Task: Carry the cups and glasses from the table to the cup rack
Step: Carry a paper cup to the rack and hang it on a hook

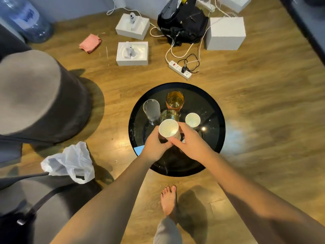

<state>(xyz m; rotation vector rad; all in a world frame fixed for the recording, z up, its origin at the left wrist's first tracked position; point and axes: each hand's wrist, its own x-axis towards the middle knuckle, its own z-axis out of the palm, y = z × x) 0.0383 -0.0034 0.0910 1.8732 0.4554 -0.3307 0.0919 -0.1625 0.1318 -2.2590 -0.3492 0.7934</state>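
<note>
A round black glass table (211, 110) carries a tall clear glass (151, 110), an amber glass (175, 101), a small clear glass (169, 115) and a white paper cup (192, 120). Above the table's near side, both hands hold another white paper cup (168, 128). My left hand (154, 145) grips it from the left. My right hand (190, 142) grips it from the right, thumb on its lower side. No cup rack is in view.
Wooden floor surrounds the table. A grey stool (35, 95) and a white plastic bag (70, 162) lie to the left. White boxes (226, 33), a black backpack (182, 23), a power strip (180, 69) with cables and a water jug (24, 16) sit beyond. My bare foot (168, 201) is below.
</note>
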